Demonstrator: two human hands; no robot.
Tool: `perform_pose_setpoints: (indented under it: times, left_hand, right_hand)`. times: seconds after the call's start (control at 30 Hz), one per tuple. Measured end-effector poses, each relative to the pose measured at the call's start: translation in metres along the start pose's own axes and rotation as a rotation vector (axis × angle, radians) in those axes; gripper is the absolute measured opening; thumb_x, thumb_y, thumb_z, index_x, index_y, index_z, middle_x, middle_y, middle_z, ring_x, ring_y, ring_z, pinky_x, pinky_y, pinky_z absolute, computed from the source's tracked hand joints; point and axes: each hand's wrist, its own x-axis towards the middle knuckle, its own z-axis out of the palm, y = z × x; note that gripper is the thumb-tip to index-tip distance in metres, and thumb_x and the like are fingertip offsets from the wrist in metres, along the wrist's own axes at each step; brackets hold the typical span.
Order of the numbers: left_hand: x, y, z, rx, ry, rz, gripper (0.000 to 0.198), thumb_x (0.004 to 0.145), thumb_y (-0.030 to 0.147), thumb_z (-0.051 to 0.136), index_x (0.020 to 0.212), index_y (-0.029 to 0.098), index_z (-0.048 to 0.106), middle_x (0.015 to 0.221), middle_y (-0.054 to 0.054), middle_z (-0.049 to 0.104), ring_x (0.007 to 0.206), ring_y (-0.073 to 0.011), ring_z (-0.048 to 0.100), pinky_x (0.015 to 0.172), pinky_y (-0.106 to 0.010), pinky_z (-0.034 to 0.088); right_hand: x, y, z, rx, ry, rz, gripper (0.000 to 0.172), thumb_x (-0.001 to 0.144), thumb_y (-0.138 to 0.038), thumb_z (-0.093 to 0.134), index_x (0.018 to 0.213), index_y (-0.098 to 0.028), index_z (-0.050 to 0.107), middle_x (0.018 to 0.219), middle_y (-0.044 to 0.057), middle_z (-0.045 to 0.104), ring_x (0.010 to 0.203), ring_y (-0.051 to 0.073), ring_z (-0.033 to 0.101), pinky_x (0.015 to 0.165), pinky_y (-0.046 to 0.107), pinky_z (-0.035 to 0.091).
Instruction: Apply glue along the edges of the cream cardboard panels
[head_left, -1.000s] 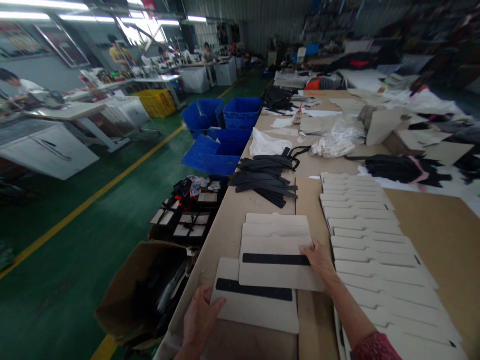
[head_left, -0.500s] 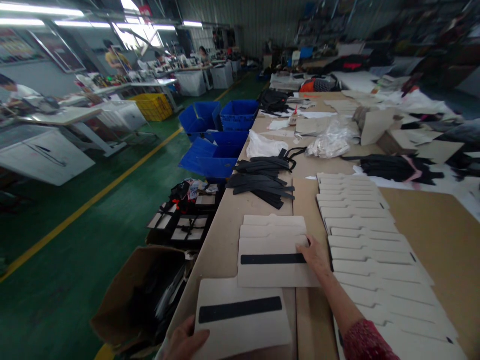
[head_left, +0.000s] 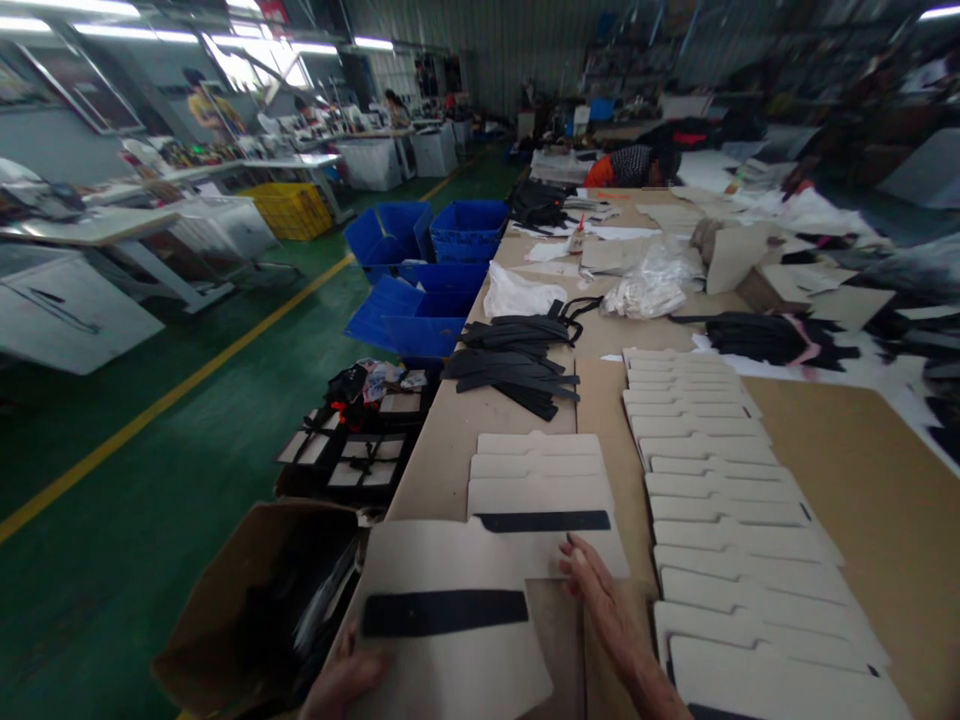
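My left hand (head_left: 349,675), slightly blurred, grips the lower left edge of a beige board (head_left: 450,555) that has a black strip (head_left: 446,612) across it. This board overlaps the lower left corner of a small overlapping stack of like boards (head_left: 536,495). The top one there also bears a black strip (head_left: 547,521). Over that stack's lower right part is my right hand (head_left: 600,600), its fingers apart and holding nothing. Right of it, a long row of overlapping beige boards (head_left: 720,485) runs along the table.
Black strips (head_left: 514,365) lie in a pile farther up the table (head_left: 427,450). Beyond are a white bag (head_left: 525,292) and a clear plastic bag (head_left: 652,280). Blue bins (head_left: 427,305) and an open cardboard box (head_left: 202,600) stand on the floor at left. A person (head_left: 634,168) bends over the far end.
My left hand has shifted the nearer board up and left, onto the stack's corner. My right hand has let go of the stack's right edge and come nearer to me.
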Motion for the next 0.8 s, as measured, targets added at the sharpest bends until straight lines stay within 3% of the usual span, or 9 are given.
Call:
perform_pose_setpoints:
  times: [0.1,0.17,0.23,0.3,0.4,0.53,0.63,0.8]
  left_hand:
    - [0.011,0.026,0.036,-0.081,-0.119,-0.098,0.059,0.052,0.043,0.062,0.107,0.022,0.069,0.068,-0.004,0.07,0.057,-0.0304,0.065,0.053,-0.043,0.052]
    - [0.016,0.036,0.047,0.004,-0.135,-0.055,0.062,0.054,0.047,0.061,0.11,0.021,0.067,0.072,-0.005,0.07,0.063,-0.0311,0.066,0.057,-0.043,0.052]
    - [0.023,0.036,0.054,0.1,-0.131,-0.003,0.061,0.057,0.052,0.06,0.11,0.021,0.067,0.077,-0.007,0.07,0.071,-0.0319,0.067,0.061,-0.044,0.053]
    - [0.035,0.029,0.064,0.165,-0.112,0.03,0.06,0.06,0.055,0.059,0.108,0.02,0.067,0.08,-0.008,0.07,0.075,-0.031,0.067,0.064,-0.043,0.053]
    - [0.062,0.009,0.084,0.269,-0.098,0.053,0.052,0.061,0.053,0.059,0.1,0.019,0.065,0.078,-0.005,0.068,0.072,-0.0257,0.066,0.062,-0.036,0.051]
    - [0.096,-0.02,0.104,0.445,-0.039,0.054,0.029,0.059,0.047,0.063,0.064,0.02,0.052,0.054,0.003,0.052,0.054,-0.0166,0.054,0.05,-0.026,0.04]
    - [0.103,-0.031,0.105,0.563,-0.003,0.056,0.029,0.063,0.048,0.059,0.059,0.022,0.046,0.052,0.004,0.048,0.051,-0.0151,0.05,0.047,-0.024,0.035]
    - [0.097,-0.034,0.094,0.742,0.002,0.126,0.027,0.07,0.045,0.055,0.059,0.023,0.044,0.053,0.005,0.047,0.056,-0.0147,0.05,0.055,-0.024,0.035]
  right_hand:
    - [-0.017,-0.012,0.002,0.27,-0.08,0.095,0.074,0.082,-0.074,0.05,0.134,-0.023,0.056,0.135,0.013,0.06,0.117,0.028,0.061,0.098,0.045,0.048]
    - [-0.024,-0.022,-0.004,0.406,-0.133,0.078,0.067,0.083,-0.072,0.05,0.126,-0.021,0.064,0.127,0.012,0.065,0.117,0.029,0.061,0.097,0.045,0.049]
    - [-0.027,-0.028,-0.013,0.511,-0.148,0.114,0.064,0.082,-0.071,0.052,0.116,-0.019,0.07,0.116,0.013,0.071,0.109,0.032,0.065,0.089,0.046,0.053]
    - [-0.025,-0.027,-0.025,0.539,-0.069,0.16,0.058,0.077,-0.065,0.063,0.109,-0.018,0.072,0.106,0.013,0.074,0.098,0.032,0.069,0.079,0.043,0.056]
    - [-0.007,-0.015,-0.042,0.429,0.084,0.134,0.052,0.066,-0.05,0.079,0.107,-0.02,0.069,0.095,0.008,0.076,0.086,0.029,0.071,0.072,0.038,0.056]
    - [0.025,0.006,-0.058,0.038,0.21,0.004,0.053,0.064,-0.052,0.074,0.103,-0.017,0.067,0.082,0.005,0.076,0.078,0.027,0.07,0.068,0.035,0.055]
    - [0.039,0.016,-0.062,-0.221,0.284,-0.074,0.05,0.071,-0.053,0.063,0.105,-0.017,0.067,0.086,0.007,0.076,0.081,0.027,0.07,0.07,0.037,0.054]
    - [0.04,0.021,-0.057,-0.354,0.341,-0.136,0.042,0.075,-0.048,0.057,0.105,-0.021,0.068,0.092,0.007,0.075,0.087,0.027,0.069,0.078,0.038,0.052]
